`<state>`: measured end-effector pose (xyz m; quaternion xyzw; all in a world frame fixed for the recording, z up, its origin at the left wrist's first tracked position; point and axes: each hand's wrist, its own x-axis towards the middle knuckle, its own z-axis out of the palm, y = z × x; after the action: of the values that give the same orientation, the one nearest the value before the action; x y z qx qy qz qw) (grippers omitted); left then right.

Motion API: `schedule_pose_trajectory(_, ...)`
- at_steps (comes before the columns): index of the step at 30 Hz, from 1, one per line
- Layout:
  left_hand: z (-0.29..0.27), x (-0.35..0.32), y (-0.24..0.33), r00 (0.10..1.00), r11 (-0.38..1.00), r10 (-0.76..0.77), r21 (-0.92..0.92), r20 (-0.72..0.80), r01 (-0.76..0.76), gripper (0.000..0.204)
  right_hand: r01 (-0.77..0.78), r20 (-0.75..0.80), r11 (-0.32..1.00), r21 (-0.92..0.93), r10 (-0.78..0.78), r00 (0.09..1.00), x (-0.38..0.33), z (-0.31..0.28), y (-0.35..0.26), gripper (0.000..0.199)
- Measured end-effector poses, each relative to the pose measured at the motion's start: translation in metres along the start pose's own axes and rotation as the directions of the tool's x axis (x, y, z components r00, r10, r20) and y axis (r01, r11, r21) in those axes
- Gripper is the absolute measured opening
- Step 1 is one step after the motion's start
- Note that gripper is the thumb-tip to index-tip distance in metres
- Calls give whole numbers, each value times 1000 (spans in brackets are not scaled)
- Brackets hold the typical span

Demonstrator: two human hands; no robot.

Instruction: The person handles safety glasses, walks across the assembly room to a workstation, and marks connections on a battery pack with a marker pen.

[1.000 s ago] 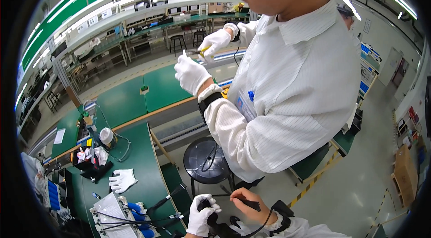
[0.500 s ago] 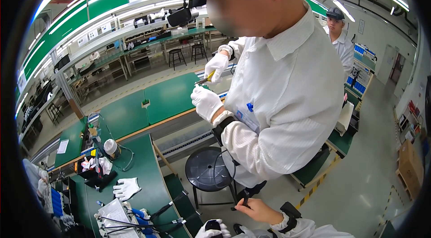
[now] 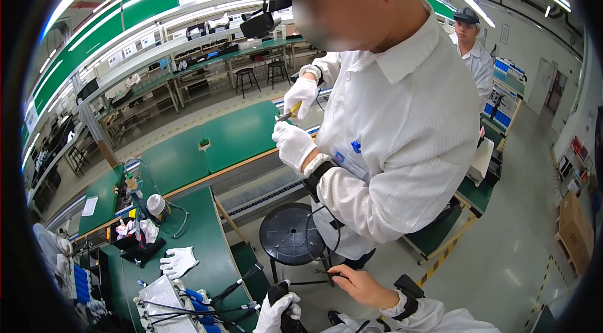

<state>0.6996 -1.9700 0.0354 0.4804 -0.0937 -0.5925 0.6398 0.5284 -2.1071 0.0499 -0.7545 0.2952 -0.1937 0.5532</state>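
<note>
My left hand, in a white glove, is low in the middle, its fingers wrapped round a long black object whose kind I cannot make out. To its right is my bare right hand, with a black strap on the wrist. Thumb and fingers pinch a thin dark strip pointing left, in front of the black stool. A small gap separates my two hands. Facing me across the stool, a co-worker in a white coat grips yellow-handled pliers with white-gloved hands.
A green workbench on the left holds a white glove, black cables, blue parts and a white jar. More green benches stand beyond. Another person stands at the back right.
My left hand has risen into fuller view with the black object. My right hand has shifted slightly up and left. The co-worker has leaned slightly to the right.
</note>
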Motion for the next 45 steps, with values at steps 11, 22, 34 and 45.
schedule_pose_trajectory(11,-8,-1,-8,980,938,182,284,79,-197,41,154,130,987,-47,-147,981,11,0,-10,21)
schedule_pose_trajectory(22,-13,-19,-6,987,963,136,221,90,-153,45,124,203,992,-28,-115,972,9,10,-6,23)
schedule_pose_trajectory(34,-21,-17,-4,978,966,147,190,150,-175,47,130,206,992,12,-129,970,11,15,-2,24)
schedule_pose_trajectory(45,-20,-15,-3,976,965,149,192,161,-179,48,124,196,991,41,-130,972,12,13,-1,25)
